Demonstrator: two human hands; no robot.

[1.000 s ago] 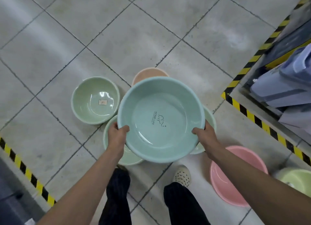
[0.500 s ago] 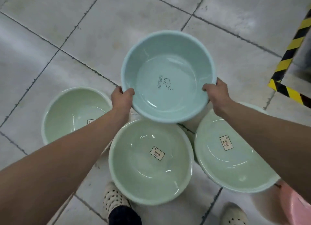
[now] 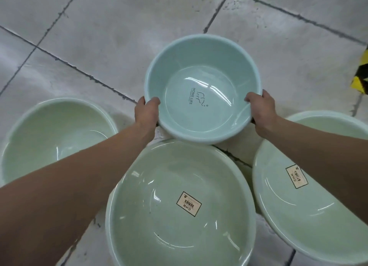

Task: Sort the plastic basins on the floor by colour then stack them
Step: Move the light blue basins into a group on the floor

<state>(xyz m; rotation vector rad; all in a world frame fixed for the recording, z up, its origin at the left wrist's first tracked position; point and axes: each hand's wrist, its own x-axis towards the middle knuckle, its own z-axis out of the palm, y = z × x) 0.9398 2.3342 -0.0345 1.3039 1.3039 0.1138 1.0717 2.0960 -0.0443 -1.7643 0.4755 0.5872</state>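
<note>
The teal basin (image 3: pixel 203 90) is sitting farther out and lower than a moment ago, and the left hand (image 3: pixel 146 112) and right hand (image 3: pixel 261 109) are clamping its opposite rims. Three pale green basins (image 3: pixel 179 202) are crowding beneath the forearms; lowering it there risks mixing colours.

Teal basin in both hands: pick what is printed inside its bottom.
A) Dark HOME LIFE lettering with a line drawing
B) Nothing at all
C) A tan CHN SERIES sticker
A: the teal basin, gripped at its rim by the left hand and right hand, shows dark HOME LIFE lettering beside a small line drawing.
</note>
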